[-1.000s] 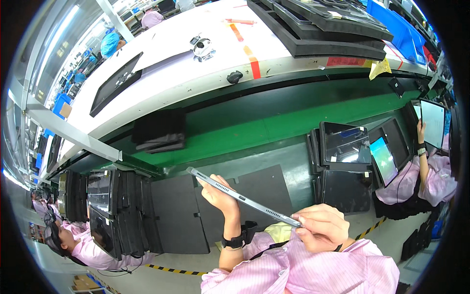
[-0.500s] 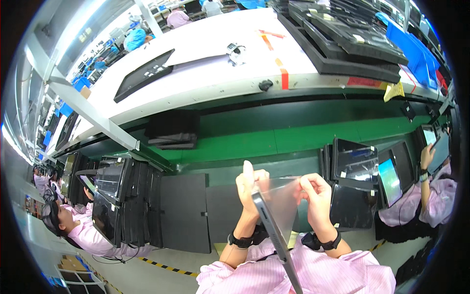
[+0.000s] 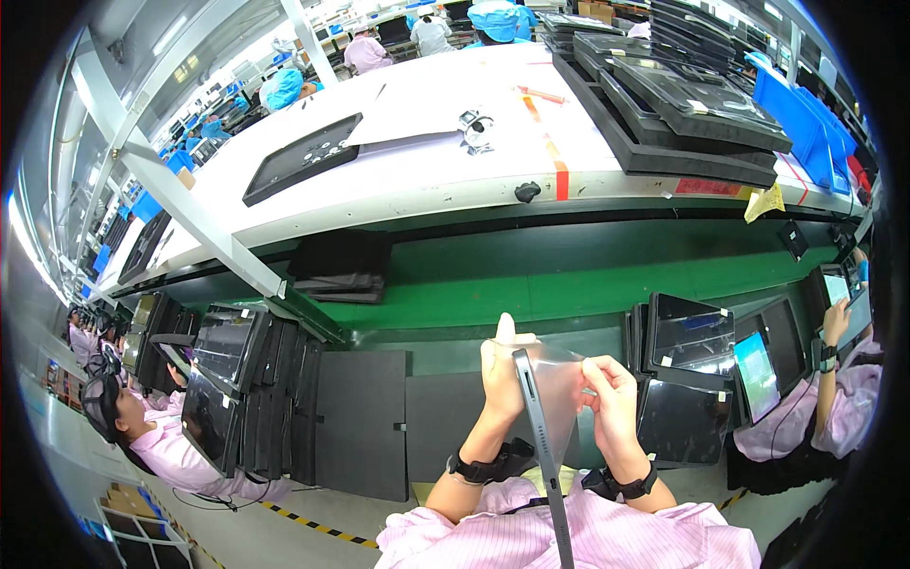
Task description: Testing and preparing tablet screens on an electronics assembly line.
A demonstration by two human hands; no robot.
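Note:
Seen almost edge-on, a thin dark grey tablet [image 3: 540, 431] stands upright in front of my chest, with small holes and a slot along its narrow edge. My left hand [image 3: 500, 379] grips its upper end, thumb pointing up and fingers partly hidden behind it. On the tablet's right side, a clear plastic film [image 3: 561, 389] stretches away from it. My right hand [image 3: 614, 398] pinches the film's outer corner between thumb and fingertips. The tablet's broad faces are mostly out of sight. Both wrists wear black bands.
Ahead runs a long white table [image 3: 398, 180] bearing a black tray [image 3: 303, 159] and stacked black trays [image 3: 682, 104]. Black foam panels [image 3: 360, 427] lie left of me, beside stacked trays [image 3: 227, 351]. At right are more trays [image 3: 692, 332], a lit tablet [image 3: 756, 375] and a co-worker's arm [image 3: 827, 379].
The tablet has turned more edge-on and upright, and both hands sit slightly lower and further right in the picture. My right hand keeps its pinch on the film. The whole view has shifted a little.

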